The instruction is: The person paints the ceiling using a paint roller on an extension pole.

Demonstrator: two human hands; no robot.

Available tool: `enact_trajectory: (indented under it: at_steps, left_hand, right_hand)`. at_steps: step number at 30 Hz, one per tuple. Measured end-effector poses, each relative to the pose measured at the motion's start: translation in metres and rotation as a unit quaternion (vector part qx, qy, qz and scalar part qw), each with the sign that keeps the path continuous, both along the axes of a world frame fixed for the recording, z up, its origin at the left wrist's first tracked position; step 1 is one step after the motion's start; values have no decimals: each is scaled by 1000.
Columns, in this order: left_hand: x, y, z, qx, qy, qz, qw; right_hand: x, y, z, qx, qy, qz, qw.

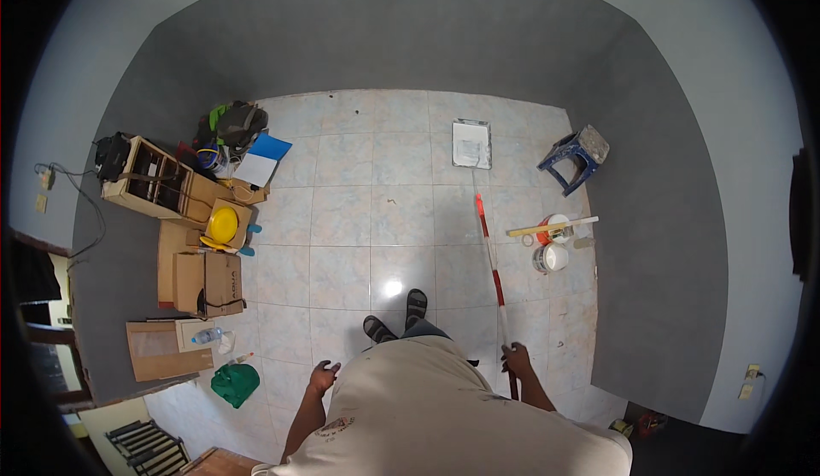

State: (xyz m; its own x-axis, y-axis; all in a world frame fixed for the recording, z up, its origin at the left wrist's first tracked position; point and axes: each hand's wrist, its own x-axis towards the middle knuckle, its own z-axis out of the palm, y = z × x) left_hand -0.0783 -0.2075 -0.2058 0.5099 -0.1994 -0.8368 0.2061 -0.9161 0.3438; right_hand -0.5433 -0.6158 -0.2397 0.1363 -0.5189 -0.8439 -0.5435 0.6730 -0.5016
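My right hand is closed around a long red-and-white striped pole. The pole slants away from me over the tiles, and a thin rod at its far end reaches a paint tray. White paint covers the tray's inside, and a roller seems to lie in it, though its outline is hard to make out. My left hand hangs beside my body, holding nothing, with its fingers apart.
Right of the pole stand white buckets with a stick across one. A blue stool stands near the right wall. Along the left are cardboard boxes, a wooden shelf unit, a yellow hard hat and a green bag.
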Motion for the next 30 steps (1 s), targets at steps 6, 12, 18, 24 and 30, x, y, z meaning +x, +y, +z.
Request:
enact_trajectory:
  at_steps: [6,12,18,24,30]
  left_hand:
    - [0,-17,15,62,-10,-111,992]
    - [21,-57,17,19,-11,22,1000]
    - [20,-90,32,-51,-28,52,997]
    - [-6,-91,35,-5,20,31,999]
    - [-1,-46,20,35,-10,-11,999]
  right_hand:
    - [58,-68,4,-60,42,31,997]
    - [28,-38,-14,-27,101,83,991]
    - [-46,53,-26,-28,225,185,956]
    - [-31,9,-73,-135,216,226,940]
    - [43,-62,-30,-60,166,114,978]
